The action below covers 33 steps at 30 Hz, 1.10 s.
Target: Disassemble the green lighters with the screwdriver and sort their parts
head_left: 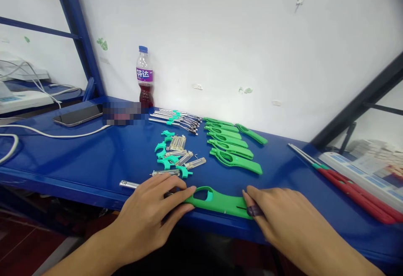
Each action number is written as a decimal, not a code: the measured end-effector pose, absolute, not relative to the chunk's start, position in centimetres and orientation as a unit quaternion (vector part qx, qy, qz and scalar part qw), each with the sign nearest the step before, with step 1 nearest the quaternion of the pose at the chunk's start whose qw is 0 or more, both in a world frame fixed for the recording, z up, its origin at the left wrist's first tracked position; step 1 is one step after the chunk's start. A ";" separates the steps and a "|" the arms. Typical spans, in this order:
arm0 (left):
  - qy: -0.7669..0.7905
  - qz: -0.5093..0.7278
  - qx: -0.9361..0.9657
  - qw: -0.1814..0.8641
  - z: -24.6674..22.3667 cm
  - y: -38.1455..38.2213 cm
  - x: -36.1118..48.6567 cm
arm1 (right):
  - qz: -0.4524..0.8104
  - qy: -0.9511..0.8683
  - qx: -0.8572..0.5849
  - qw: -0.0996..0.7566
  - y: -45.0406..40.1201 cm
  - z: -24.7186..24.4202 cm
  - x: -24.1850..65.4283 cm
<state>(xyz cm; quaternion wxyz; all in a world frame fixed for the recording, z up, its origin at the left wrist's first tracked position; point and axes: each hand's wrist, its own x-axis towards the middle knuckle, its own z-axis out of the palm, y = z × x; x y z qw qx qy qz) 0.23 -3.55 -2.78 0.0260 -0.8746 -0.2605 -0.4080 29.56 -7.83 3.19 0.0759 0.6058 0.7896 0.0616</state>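
A green utility lighter [222,203] with a teal trigger lies along the table's front edge, its silver metal tube [128,184] pointing left. My left hand [154,208] pinches the trigger end of the handle between thumb and fingers and hides part of the tube. My right hand [277,213] grips the handle's other end; a dark purple band wraps one finger. Just beyond lie loose teal triggers [168,162] and clear fuel cartridges [195,163]. Several green handle shells [234,160] are lined up farther right. Behind the cartridges rest several metal tubes with wires [176,119].
A half-full drink bottle [145,78] stands against the wall. To the left are a phone [78,115], a white cable [56,135] and a blurred-out patch. On the right, red lighters with metal tubes [352,190] lie beside a white power strip [362,175]. Blue frame posts flank the table [94,154].
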 end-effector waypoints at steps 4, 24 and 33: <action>-0.252 -0.413 -0.874 0.034 -2.6 -3.6 0.2 | 0.016 0.795 0.603 0.068 -7.8 3.0 30.1; -0.254 -0.419 -0.871 0.036 -2.4 -3.6 0.2 | 0.101 0.886 0.452 0.004 -8.2 1.9 34.1; -0.253 -0.423 -0.869 0.043 -2.3 -3.7 0.3 | 0.121 0.869 0.477 0.046 -7.2 4.6 31.0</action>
